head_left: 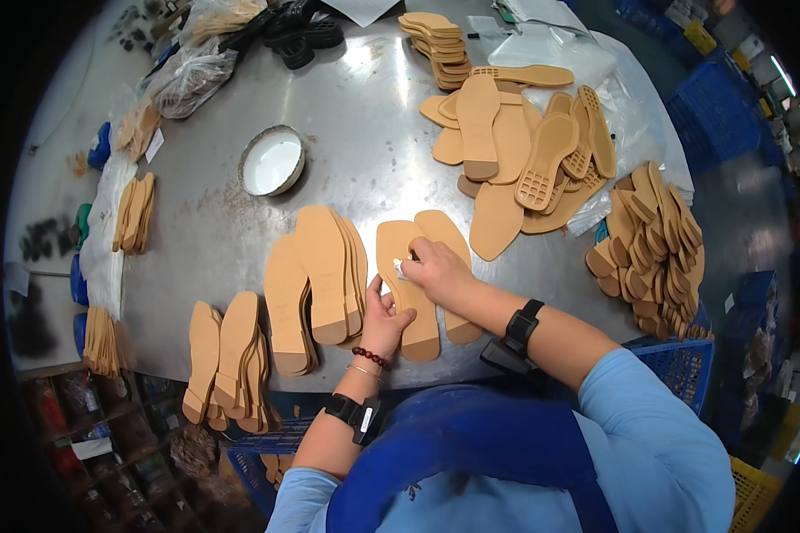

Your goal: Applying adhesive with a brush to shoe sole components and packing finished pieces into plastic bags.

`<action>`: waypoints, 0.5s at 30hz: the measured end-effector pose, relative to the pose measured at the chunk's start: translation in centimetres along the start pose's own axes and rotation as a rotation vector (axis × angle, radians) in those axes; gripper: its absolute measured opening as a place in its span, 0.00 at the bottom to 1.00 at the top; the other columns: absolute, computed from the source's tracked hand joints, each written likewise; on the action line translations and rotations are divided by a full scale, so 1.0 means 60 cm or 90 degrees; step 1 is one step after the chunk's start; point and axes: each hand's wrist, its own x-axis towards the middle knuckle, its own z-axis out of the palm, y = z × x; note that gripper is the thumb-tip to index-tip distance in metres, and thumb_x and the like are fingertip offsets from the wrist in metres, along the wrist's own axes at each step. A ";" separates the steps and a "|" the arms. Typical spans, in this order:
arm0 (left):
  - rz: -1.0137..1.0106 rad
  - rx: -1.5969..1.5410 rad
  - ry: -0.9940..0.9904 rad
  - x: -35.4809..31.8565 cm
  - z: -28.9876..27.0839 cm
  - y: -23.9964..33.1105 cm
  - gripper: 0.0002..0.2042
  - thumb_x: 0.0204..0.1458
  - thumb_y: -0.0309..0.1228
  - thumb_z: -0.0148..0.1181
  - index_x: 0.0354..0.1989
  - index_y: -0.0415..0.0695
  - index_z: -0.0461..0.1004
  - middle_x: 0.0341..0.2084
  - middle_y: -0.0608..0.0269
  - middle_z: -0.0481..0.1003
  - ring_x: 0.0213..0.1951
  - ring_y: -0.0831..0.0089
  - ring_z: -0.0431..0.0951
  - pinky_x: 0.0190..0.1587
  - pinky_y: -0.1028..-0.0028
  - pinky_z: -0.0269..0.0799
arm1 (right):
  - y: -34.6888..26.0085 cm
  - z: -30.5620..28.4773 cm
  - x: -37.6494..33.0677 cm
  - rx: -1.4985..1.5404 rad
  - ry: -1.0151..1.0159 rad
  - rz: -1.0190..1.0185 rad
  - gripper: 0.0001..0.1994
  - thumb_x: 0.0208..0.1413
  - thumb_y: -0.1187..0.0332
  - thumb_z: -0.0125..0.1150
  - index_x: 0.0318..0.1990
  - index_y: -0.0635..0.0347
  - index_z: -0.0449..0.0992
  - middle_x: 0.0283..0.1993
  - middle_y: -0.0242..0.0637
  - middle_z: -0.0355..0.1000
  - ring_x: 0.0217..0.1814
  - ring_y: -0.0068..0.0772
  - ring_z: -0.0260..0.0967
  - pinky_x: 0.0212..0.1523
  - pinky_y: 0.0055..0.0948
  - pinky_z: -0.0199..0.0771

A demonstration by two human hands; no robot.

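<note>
Metal table (240,240): sole (409,293) lengthwise, toe away.

Bright overhead light, glare on metal table (364,80), fisheye-dark rim.

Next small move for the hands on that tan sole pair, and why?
Probably draw the right hand and its small white pad down the sole toward the heel. The pad sits near the toe end, the left hand steadies the sole's left edge, and the length below looks untouched. What the pad is remains unclear.
</note>
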 end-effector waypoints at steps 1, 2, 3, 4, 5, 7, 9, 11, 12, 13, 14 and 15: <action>0.021 -0.025 -0.010 -0.002 0.000 -0.001 0.44 0.48 0.10 0.53 0.70 0.41 0.34 0.51 0.51 0.71 0.48 0.69 0.77 0.49 0.72 0.74 | 0.007 -0.008 0.007 -0.045 0.024 -0.098 0.09 0.45 0.76 0.60 0.37 0.59 0.72 0.44 0.45 0.64 0.41 0.48 0.71 0.39 0.38 0.75; 0.015 -0.030 -0.015 -0.004 0.001 -0.001 0.43 0.48 0.10 0.54 0.70 0.41 0.35 0.52 0.51 0.71 0.49 0.69 0.77 0.49 0.72 0.75 | 0.017 -0.020 0.013 -0.053 0.039 -0.049 0.09 0.45 0.76 0.60 0.37 0.59 0.72 0.44 0.45 0.64 0.41 0.48 0.71 0.39 0.38 0.75; 0.006 -0.017 0.007 -0.005 0.001 -0.001 0.43 0.48 0.10 0.54 0.70 0.41 0.35 0.52 0.51 0.71 0.49 0.69 0.77 0.49 0.72 0.75 | 0.021 -0.029 0.016 0.049 0.091 0.127 0.09 0.47 0.76 0.60 0.38 0.60 0.73 0.44 0.45 0.63 0.41 0.48 0.71 0.40 0.38 0.75; 0.002 -0.007 0.008 -0.007 0.002 -0.002 0.43 0.48 0.10 0.54 0.70 0.41 0.36 0.52 0.51 0.70 0.49 0.69 0.76 0.50 0.72 0.75 | 0.017 -0.037 0.009 0.146 0.184 0.260 0.09 0.49 0.77 0.59 0.39 0.60 0.73 0.44 0.46 0.63 0.41 0.49 0.70 0.40 0.38 0.74; 0.010 -0.004 0.005 -0.006 0.003 -0.002 0.43 0.48 0.11 0.54 0.70 0.42 0.36 0.53 0.51 0.70 0.50 0.69 0.76 0.50 0.72 0.75 | 0.014 -0.043 0.008 0.150 0.146 0.293 0.09 0.49 0.77 0.59 0.39 0.60 0.73 0.44 0.46 0.63 0.41 0.49 0.70 0.40 0.38 0.74; 0.004 -0.023 0.016 -0.005 0.005 -0.003 0.43 0.47 0.11 0.54 0.70 0.41 0.37 0.53 0.51 0.70 0.50 0.70 0.76 0.49 0.72 0.75 | -0.006 -0.048 0.000 0.157 0.178 0.235 0.09 0.51 0.77 0.58 0.42 0.61 0.72 0.45 0.46 0.63 0.41 0.50 0.70 0.42 0.38 0.74; 0.003 -0.017 0.037 -0.002 0.008 -0.002 0.42 0.47 0.10 0.54 0.69 0.41 0.38 0.52 0.51 0.71 0.50 0.69 0.75 0.50 0.71 0.74 | -0.025 -0.049 0.010 0.186 0.066 0.112 0.09 0.52 0.76 0.57 0.41 0.62 0.71 0.43 0.45 0.64 0.40 0.48 0.70 0.40 0.38 0.75; 0.026 -0.021 0.052 -0.001 0.011 0.003 0.41 0.46 0.09 0.53 0.69 0.42 0.43 0.51 0.55 0.72 0.50 0.69 0.76 0.50 0.72 0.75 | -0.030 -0.055 0.034 0.017 0.047 -0.214 0.07 0.53 0.75 0.56 0.39 0.61 0.70 0.42 0.44 0.65 0.40 0.46 0.70 0.39 0.37 0.74; -0.003 -0.067 0.040 -0.001 0.010 0.007 0.40 0.47 0.10 0.53 0.69 0.42 0.43 0.51 0.55 0.72 0.50 0.69 0.76 0.50 0.72 0.75 | -0.017 -0.060 0.066 -0.068 0.038 -0.083 0.04 0.54 0.74 0.53 0.37 0.61 0.69 0.38 0.43 0.65 0.37 0.43 0.70 0.37 0.35 0.72; -0.007 -0.131 0.004 -0.005 0.009 0.010 0.39 0.48 0.11 0.53 0.69 0.41 0.43 0.51 0.55 0.72 0.50 0.69 0.75 0.51 0.71 0.74 | 0.012 -0.076 0.101 0.184 0.084 0.196 0.04 0.54 0.74 0.53 0.37 0.61 0.69 0.37 0.43 0.65 0.36 0.43 0.69 0.36 0.35 0.71; 0.023 -0.164 -0.033 -0.008 0.007 0.015 0.32 0.52 0.16 0.53 0.66 0.40 0.50 0.50 0.57 0.72 0.49 0.69 0.76 0.50 0.72 0.75 | 0.031 -0.089 0.121 0.437 0.099 0.478 0.03 0.54 0.74 0.53 0.36 0.62 0.68 0.36 0.44 0.64 0.34 0.42 0.68 0.36 0.35 0.70; 0.002 -0.137 0.000 -0.013 0.001 0.021 0.32 0.52 0.16 0.53 0.66 0.40 0.50 0.50 0.57 0.72 0.49 0.69 0.76 0.50 0.72 0.75 | 0.039 -0.099 0.116 0.441 0.105 0.472 0.03 0.54 0.74 0.53 0.36 0.62 0.68 0.36 0.44 0.64 0.34 0.42 0.68 0.36 0.35 0.70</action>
